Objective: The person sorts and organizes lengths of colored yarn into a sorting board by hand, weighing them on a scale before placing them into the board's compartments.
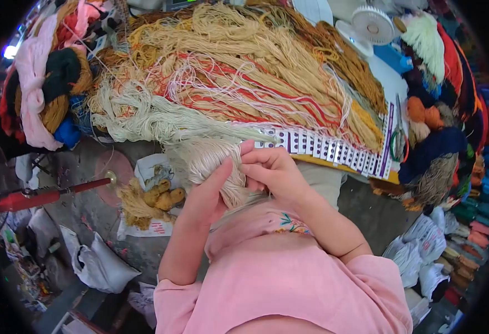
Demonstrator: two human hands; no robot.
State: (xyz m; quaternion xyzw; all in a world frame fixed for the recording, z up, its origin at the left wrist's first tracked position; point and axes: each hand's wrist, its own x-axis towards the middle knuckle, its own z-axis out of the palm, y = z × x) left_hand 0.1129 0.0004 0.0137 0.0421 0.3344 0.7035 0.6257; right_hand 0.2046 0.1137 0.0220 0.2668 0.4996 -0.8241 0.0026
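Note:
My left hand (215, 186) is wrapped round a thick skein of shiny cream yarn (204, 161), its thumb lying along the strands. Close beside it, my right hand (275, 171) is closed in a pinch at the skein's right edge; whatever lies between those fingertips is too small to make out. The skein is held in front of my body, just off the table's near edge. Behind it, a pale grey-green hank (138, 114) is spread along the front of the table. Long tan, red and white strands (255, 83) cover much of the tabletop.
A card strip with dark dots (317, 146) runs along the table's front edge. Scissors (398, 146) lie at the right, and a white fan (372, 25) stands behind. Bundled yarns (431, 153) hang at the right. A red bar (44, 197) and white sack (102, 261) are at the left.

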